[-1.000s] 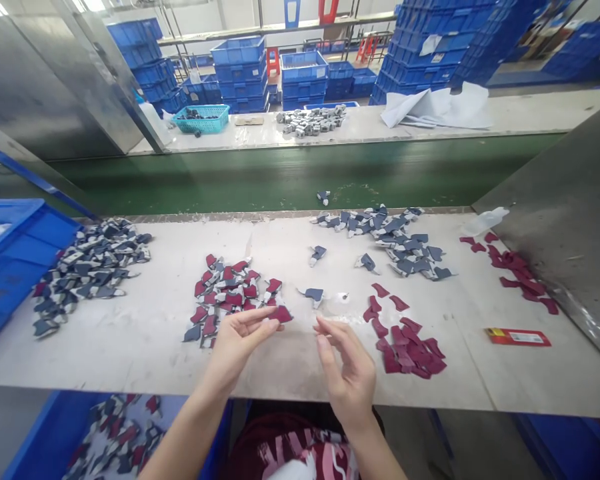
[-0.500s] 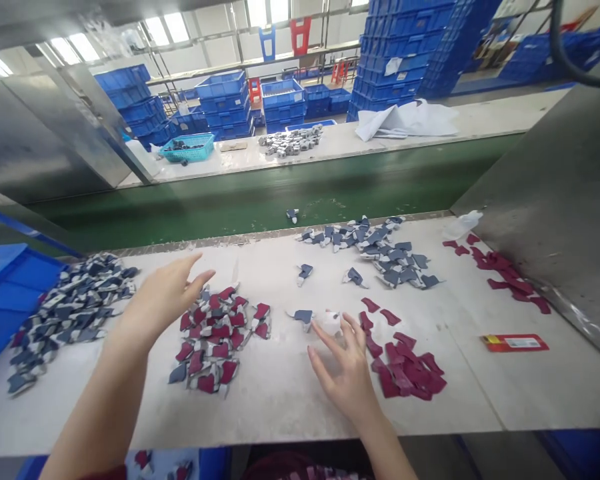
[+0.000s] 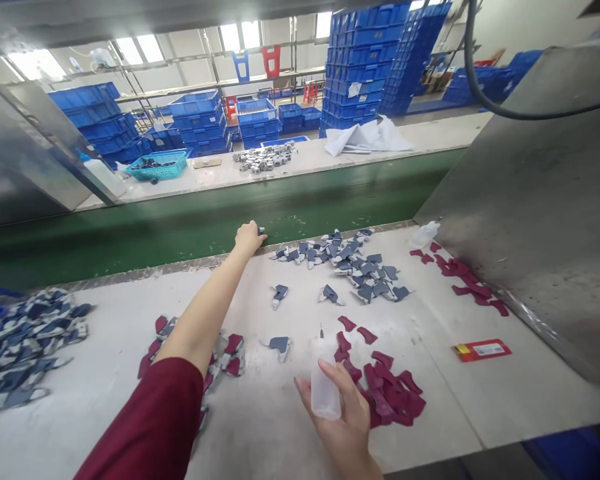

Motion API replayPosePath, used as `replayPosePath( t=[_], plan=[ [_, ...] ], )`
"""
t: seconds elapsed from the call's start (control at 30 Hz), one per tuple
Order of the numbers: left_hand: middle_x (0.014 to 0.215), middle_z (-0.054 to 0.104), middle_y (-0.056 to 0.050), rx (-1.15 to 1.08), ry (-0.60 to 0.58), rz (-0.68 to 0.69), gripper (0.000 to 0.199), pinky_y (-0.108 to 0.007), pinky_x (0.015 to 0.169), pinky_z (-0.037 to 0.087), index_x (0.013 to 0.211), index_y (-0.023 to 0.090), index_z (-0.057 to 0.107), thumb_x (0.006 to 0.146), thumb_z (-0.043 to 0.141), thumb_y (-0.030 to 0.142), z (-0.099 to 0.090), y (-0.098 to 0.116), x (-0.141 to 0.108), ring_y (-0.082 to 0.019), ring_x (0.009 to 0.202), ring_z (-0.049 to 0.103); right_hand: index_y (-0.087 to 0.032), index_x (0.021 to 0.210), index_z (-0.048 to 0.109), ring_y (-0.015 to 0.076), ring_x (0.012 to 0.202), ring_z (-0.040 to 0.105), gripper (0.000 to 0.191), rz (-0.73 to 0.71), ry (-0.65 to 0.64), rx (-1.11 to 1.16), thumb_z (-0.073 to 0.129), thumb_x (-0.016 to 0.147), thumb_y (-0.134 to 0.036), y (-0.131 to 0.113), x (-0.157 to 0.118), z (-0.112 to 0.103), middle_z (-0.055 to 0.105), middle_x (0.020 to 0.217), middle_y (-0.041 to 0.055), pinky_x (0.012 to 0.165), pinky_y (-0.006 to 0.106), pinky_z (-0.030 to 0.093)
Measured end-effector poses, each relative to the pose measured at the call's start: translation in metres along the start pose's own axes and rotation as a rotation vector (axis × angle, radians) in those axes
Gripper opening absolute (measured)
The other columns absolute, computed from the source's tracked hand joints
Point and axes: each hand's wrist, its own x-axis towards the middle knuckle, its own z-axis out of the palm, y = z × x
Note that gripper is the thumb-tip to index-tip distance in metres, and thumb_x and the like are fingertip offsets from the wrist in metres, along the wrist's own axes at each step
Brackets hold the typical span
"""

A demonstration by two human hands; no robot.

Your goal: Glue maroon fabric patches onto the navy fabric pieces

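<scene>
Left hand (image 3: pixel 249 239) stretches out to the far edge of the white work table (image 3: pixel 130 320), fingers curled closed around something at the lip of the green conveyor belt (image 3: pixel 145 257). A small dark grey piece (image 3: pixel 262 231) barely shows past the fingertips, so whether it is gripped I cannot tell. Right hand (image 3: pixel 343 415) is wrapped around a translucent plastic squeeze bottle (image 3: pixel 325 387), nozzle up, just above a heap of maroon fabric-like cutouts (image 3: pixel 387 393). The risks are plain enough: a slip at that edge could drop the grey piece onto the belt and out of reach, and a tight squeeze or a tilt of the bottle could wet the maroon cutouts beside it. The long reach is its own hazard — the maroon sleeve (image 3: pixel 150 427) lies over a mixed pile of maroon-and-white pieces (image 3: pixel 233 353), and dragging it back could scatter them. Navy-and-grey pieces (image 3: pixel 350 263) sit in a loose spread near the reaching hand, with a few strays (image 3: pixel 280 295) apart on the table, while a heap of navy-and-white pieces (image 3: pixel 25 350) lies at the left. To the right, more maroon cutouts (image 3: pixel 455 269) and a red printed packet (image 3: pixel 481 350) lie near a steel side panel (image 3: pixel 530 200).
</scene>
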Motion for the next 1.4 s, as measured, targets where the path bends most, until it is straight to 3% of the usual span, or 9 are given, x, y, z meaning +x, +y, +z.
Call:
replayPosePath(
  t=[0.1, 0.2, 0.37, 0.5, 0.63, 0.77, 0.87, 1.13, 1.4],
  plan=[
    [0.128, 0.063, -0.023, -0.062, 0.013, 0.035, 0.033, -0.038, 0.098, 0.048, 0.126, 0.013, 0.056, 0.094, 0.052, 0.016, -0.005, -0.003, -0.013, -0.032, 0.121, 0.061, -0.02, 0.108, 0.069, 0.0172, 0.065, 0.07, 0.021, 0.026, 0.012, 0.034, 0.071, 0.089, -0.026, -0.005, 0.007, -0.005, 0.073, 0.079, 0.0035, 0.055, 0.026, 0.06],
    [0.124, 0.065, -0.024, -0.137, 0.02, 0.085, 0.034, -0.039, 0.097, 0.047, 0.13, 0.009, 0.052, 0.098, 0.039, 0.013, -0.017, -0.008, -0.049, -0.032, 0.118, 0.063, -0.018, 0.112, 0.071, 0.0185, 0.065, 0.071, 0.029, 0.085, 0.016, 0.073, 0.07, 0.088, -0.034, -0.006, 0.006, -0.009, 0.074, 0.08, 0.0054, 0.054, 0.027, 0.06],
    [0.096, 0.074, -0.009, -0.283, -0.028, 0.198, 0.03, -0.032, 0.084, 0.051, 0.123, 0.015, 0.053, 0.104, 0.032, 0.025, -0.028, -0.024, -0.163, -0.023, 0.093, 0.071, -0.014, 0.103, 0.076, 0.0244, 0.073, 0.075, 0.034, 0.281, 0.069, 0.09, 0.073, 0.083, -0.042, 0.002, -0.01, -0.009, 0.078, 0.089, 0.0115, 0.063, 0.033, 0.063],
    [0.076, 0.071, -0.003, -0.559, -0.126, 0.242, 0.024, -0.031, 0.066, 0.05, 0.101, 0.021, 0.052, 0.102, 0.036, 0.039, -0.011, -0.035, -0.261, -0.022, 0.068, 0.069, -0.013, 0.094, 0.077, 0.023, 0.064, 0.073, 0.034, 0.492, 0.125, 0.175, 0.075, 0.078, -0.043, 0.001, -0.014, -0.01, 0.077, 0.08, 0.01, 0.054, 0.029, 0.06],
    [0.079, 0.073, -0.002, -0.767, -0.286, 0.209, 0.011, -0.03, 0.068, 0.049, 0.101, 0.023, 0.051, 0.097, 0.046, 0.032, 0.023, -0.035, -0.315, -0.022, 0.074, 0.07, -0.012, 0.086, 0.077, 0.0234, 0.06, 0.072, 0.036, 0.538, 0.139, 0.174, 0.076, 0.077, -0.046, -0.001, -0.013, -0.016, 0.077, 0.074, 0.0102, 0.054, 0.03, 0.059],
    [0.1, 0.074, -0.006, -0.852, -0.32, 0.214, 0.012, -0.031, 0.078, 0.051, 0.099, 0.023, 0.055, 0.088, 0.056, 0.021, 0.049, -0.034, -0.33, -0.023, 0.092, 0.07, -0.013, 0.083, 0.077, 0.0225, 0.057, 0.071, 0.036, 0.535, 0.073, 0.144, 0.076, 0.077, -0.048, -0.001, -0.02, -0.024, 0.076, 0.07, 0.0087, 0.054, 0.03, 0.059],
    [0.1, 0.073, -0.006, -0.858, -0.292, 0.199, 0.012, -0.032, 0.079, 0.051, 0.099, 0.022, 0.057, 0.087, 0.059, 0.021, 0.057, -0.037, -0.33, -0.024, 0.092, 0.069, -0.013, 0.078, 0.076, 0.022, 0.058, 0.071, 0.032, 0.517, 0.047, 0.135, 0.075, 0.079, -0.045, -0.004, -0.025, -0.029, 0.075, 0.069, 0.008, 0.055, 0.029, 0.059],
    [0.095, 0.073, -0.003, -0.848, -0.266, 0.193, 0.012, -0.033, 0.079, 0.052, 0.098, 0.023, 0.058, 0.086, 0.061, 0.021, 0.058, -0.036, -0.331, -0.022, 0.083, 0.069, -0.013, 0.076, 0.076, 0.0218, 0.058, 0.071, 0.03, 0.529, 0.016, 0.115, 0.074, 0.08, -0.043, -0.007, -0.022, -0.028, 0.075, 0.067, 0.0078, 0.054, 0.029, 0.058],
    [0.099, 0.074, -0.003, -0.857, -0.289, 0.173, 0.011, -0.033, 0.081, 0.052, 0.097, 0.023, 0.057, 0.087, 0.06, 0.02, 0.056, -0.035, -0.332, -0.024, 0.091, 0.07, -0.012, 0.075, 0.076, 0.0226, 0.058, 0.071, 0.034, 0.557, 0.049, 0.067, 0.074, 0.081, -0.046, -0.009, -0.022, -0.027, 0.074, 0.065, 0.0081, 0.054, 0.029, 0.057]
  ],
)
